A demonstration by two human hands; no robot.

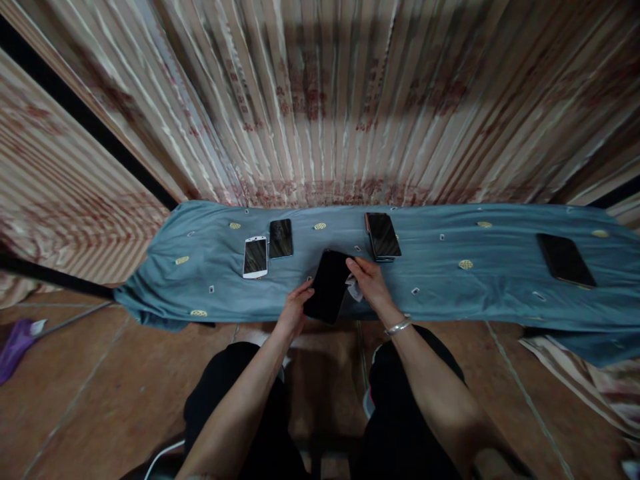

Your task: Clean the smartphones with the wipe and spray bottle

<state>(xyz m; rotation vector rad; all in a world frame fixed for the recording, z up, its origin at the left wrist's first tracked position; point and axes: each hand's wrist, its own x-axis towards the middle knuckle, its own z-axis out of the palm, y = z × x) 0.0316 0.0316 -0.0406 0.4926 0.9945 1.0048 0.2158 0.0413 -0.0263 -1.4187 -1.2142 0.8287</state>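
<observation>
The left hand [296, 305] grips the lower left edge of a black phone [329, 287], fingers curled round it. The right hand [367, 280] pinches the phone's upper right corner and also has a small white cloth [355, 291] tucked under its fingers; a silver bangle [398, 326] circles that wrist. The phone sits tilted at the near edge of a blue cloth [450, 293]. Farther back lie a white phone [255, 257], a dark phone [281, 238] just beside it, another dark phone [383, 236], and one well to the right [565, 260]. No writing is legible on any screen.
</observation>
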